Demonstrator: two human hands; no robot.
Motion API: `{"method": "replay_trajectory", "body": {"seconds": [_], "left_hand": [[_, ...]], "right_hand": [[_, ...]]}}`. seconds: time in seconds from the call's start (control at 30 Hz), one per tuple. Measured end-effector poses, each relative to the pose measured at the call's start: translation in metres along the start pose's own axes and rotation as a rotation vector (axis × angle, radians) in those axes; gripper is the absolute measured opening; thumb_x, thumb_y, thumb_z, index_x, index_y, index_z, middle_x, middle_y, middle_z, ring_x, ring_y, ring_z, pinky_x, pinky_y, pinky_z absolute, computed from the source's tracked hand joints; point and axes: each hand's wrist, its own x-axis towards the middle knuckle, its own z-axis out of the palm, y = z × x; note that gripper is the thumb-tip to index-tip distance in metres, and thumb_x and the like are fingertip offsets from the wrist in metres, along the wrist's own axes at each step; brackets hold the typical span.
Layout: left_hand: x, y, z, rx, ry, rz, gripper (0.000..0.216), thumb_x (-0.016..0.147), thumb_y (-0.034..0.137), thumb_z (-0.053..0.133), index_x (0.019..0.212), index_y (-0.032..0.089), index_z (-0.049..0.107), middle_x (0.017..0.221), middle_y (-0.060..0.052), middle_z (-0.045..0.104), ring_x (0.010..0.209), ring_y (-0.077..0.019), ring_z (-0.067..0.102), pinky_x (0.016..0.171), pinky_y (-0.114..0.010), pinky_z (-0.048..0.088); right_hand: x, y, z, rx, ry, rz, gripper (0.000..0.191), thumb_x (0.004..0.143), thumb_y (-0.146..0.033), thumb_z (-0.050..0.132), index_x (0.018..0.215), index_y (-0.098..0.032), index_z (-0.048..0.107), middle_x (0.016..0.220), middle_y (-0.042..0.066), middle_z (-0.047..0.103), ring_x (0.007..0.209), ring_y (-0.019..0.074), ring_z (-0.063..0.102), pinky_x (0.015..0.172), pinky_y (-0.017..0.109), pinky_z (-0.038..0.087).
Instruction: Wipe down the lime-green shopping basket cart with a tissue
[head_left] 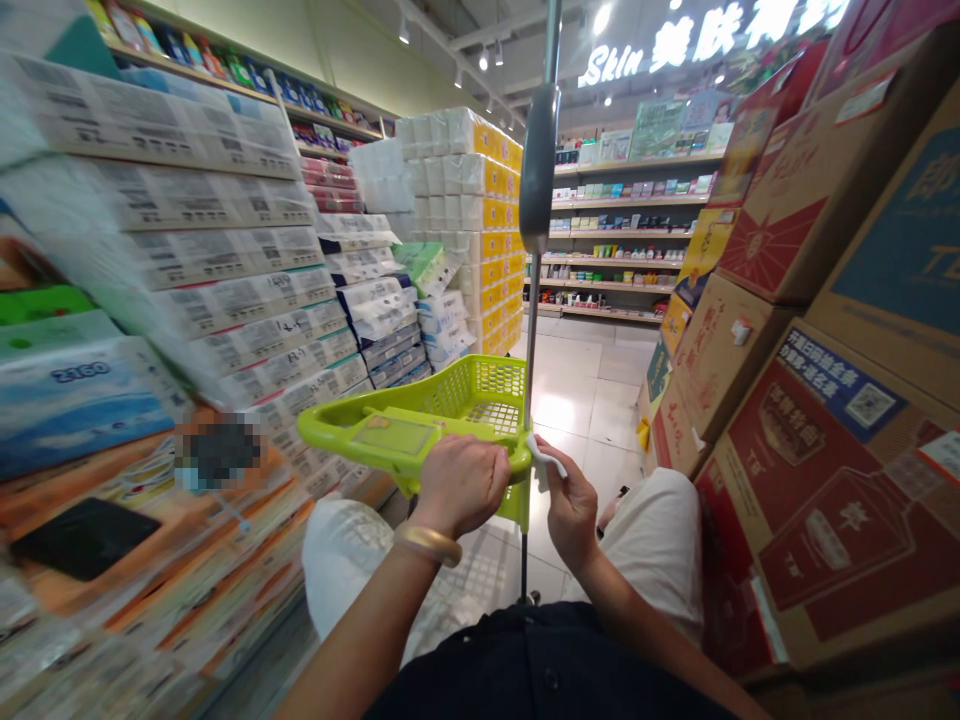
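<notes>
While the head camera is looking down an aisle, the left hand [461, 485], wearing a gold-coloured bangle [429, 543] at the wrist, is closing over the near rim of a lime-green perforated plastic shopping basket [442, 410], fingers curled together and clamped on the moulded edge beside its flat green label panel [395, 435]. The right hand [571, 505] is pinching a small white folded cloth or wipe [546, 458] between thumb and fingers, pressing it against the basket's near right corner, just beside the thin grey metal pole with a dark padded grip [538, 165] that is rising from that corner past the top of the frame. The basket is sitting in front of the person's knees, between stacked goods on both sides, and appears empty; I am judging it to be light, stiff and somewhat slick, with the thick rim and the pole offering the firmest places to hold, whereas the mesh walls would probably be flexing under pressure. The cloth is looking soft and limp, needing only a pinch. The floor of pale glossy tiles [581, 385] is reflecting the ceiling lights and looking smooth. On the left, blurred wrapped packs of tissue paper [225, 260] are crowding close; on the right, red and brown cardboard cartons [817, 470] are standing just beside the person's leg; further off, product shelves [622, 200] are running under an illuminated sign.
</notes>
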Motion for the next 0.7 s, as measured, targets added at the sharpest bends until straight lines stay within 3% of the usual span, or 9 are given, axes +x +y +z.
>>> {"method": "replay_trajectory", "body": {"seconds": [0.2,0.33,0.43,0.57,0.63,0.7], "left_hand": [[-0.001,-0.001,0.002,-0.021,0.033,0.005,0.051,0.097,0.031,0.026,0.069,0.020,0.067,0.073,-0.006,0.072,0.074,-0.0207,0.064,0.072,-0.035,0.042],[-0.001,-0.001,0.002,-0.031,0.050,0.003,0.051,0.096,0.031,0.027,0.067,0.019,0.067,0.072,-0.007,0.071,0.072,-0.0197,0.064,0.071,-0.034,0.043],[0.000,-0.001,0.002,-0.022,0.045,0.007,0.051,0.097,0.031,0.027,0.067,0.019,0.067,0.073,-0.006,0.072,0.073,-0.0193,0.064,0.072,-0.034,0.043],[0.000,-0.001,0.001,-0.018,0.019,0.021,0.048,0.096,0.032,0.028,0.072,0.020,0.069,0.076,-0.006,0.073,0.075,-0.0205,0.065,0.072,-0.034,0.043],[-0.001,-0.001,0.001,-0.019,0.012,0.021,0.046,0.096,0.031,0.030,0.074,0.020,0.069,0.077,-0.006,0.073,0.076,-0.0206,0.065,0.072,-0.034,0.043],[-0.001,-0.001,0.001,-0.016,0.018,0.016,0.047,0.096,0.031,0.029,0.072,0.020,0.068,0.076,-0.005,0.073,0.076,-0.0202,0.065,0.072,-0.034,0.042]], "right_hand": [[-0.008,-0.004,0.006,0.026,-0.069,-0.215,0.026,0.095,-0.020,0.053,0.113,-0.026,0.071,0.125,0.007,0.069,0.126,0.0240,0.059,0.112,0.049,0.044],[-0.003,0.012,0.004,-0.031,0.018,-0.041,0.026,0.096,-0.029,0.053,0.114,-0.021,0.070,0.122,0.010,0.071,0.117,0.0246,0.065,0.104,0.046,0.052],[-0.002,0.006,0.004,-0.046,0.039,0.023,0.027,0.096,-0.031,0.053,0.115,-0.021,0.070,0.121,0.010,0.071,0.114,0.0244,0.067,0.101,0.046,0.054],[-0.005,-0.013,0.006,-0.026,-0.083,-0.171,0.027,0.096,-0.023,0.052,0.117,-0.025,0.070,0.127,0.007,0.068,0.125,0.0243,0.059,0.112,0.049,0.045],[-0.005,-0.011,0.006,-0.020,-0.124,-0.263,0.028,0.095,-0.019,0.053,0.117,-0.027,0.070,0.127,0.005,0.068,0.128,0.0244,0.057,0.114,0.050,0.042],[-0.004,0.000,0.005,-0.020,-0.104,-0.261,0.029,0.095,-0.019,0.053,0.118,-0.027,0.069,0.128,0.006,0.068,0.127,0.0242,0.057,0.112,0.050,0.044]]}}
